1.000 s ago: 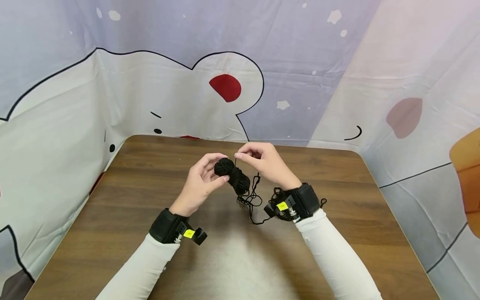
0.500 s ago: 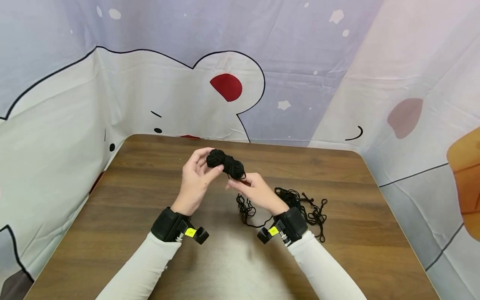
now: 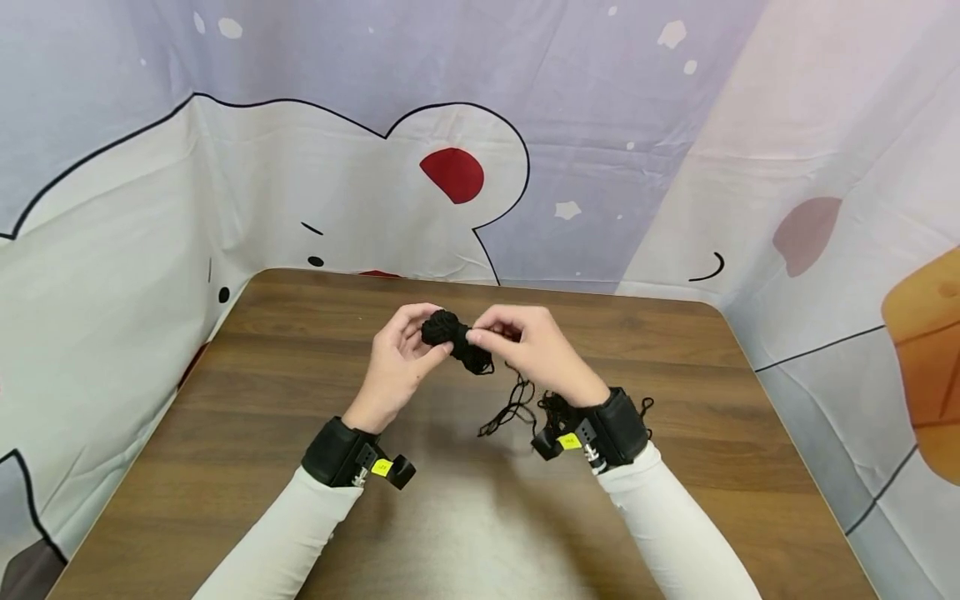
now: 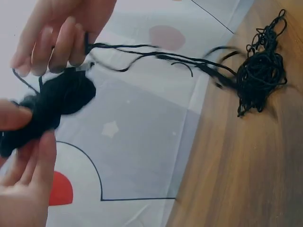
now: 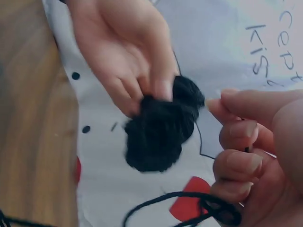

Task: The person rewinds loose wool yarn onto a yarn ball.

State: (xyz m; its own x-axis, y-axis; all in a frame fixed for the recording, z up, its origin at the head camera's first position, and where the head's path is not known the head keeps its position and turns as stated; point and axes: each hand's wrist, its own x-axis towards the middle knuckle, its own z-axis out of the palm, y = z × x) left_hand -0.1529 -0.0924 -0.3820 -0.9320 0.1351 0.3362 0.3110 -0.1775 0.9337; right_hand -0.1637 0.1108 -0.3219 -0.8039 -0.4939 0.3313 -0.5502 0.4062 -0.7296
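Observation:
A bundle of black yarn [image 3: 471, 354], pinched in at its middle, is held above the table between the thumb and fingers of my left hand [image 3: 397, 362]. Close on its right, my right hand [image 3: 543, 350] pinches a strand of the yarn at the bundle's waist. In the right wrist view the bundle [image 5: 158, 132] hangs from the left hand, and the right fingers [image 5: 239, 163] are curled with yarn running through them. From the right hand the strand trails down to a loose tangle of yarn [image 4: 260, 78] on the table, partly hidden by the right wrist in the head view.
The brown wooden table [image 3: 300, 350] has rounded far corners. Behind it hangs a printed cloth [image 3: 585, 150] with a red patch and black lines. Each wrist wears a black band with a small camera [image 3: 345, 454].
My right hand dips below the bundle, then comes back up to its right side, drawing the strand around. The bundle shifts slightly in my left hand, and the trailing loops move.

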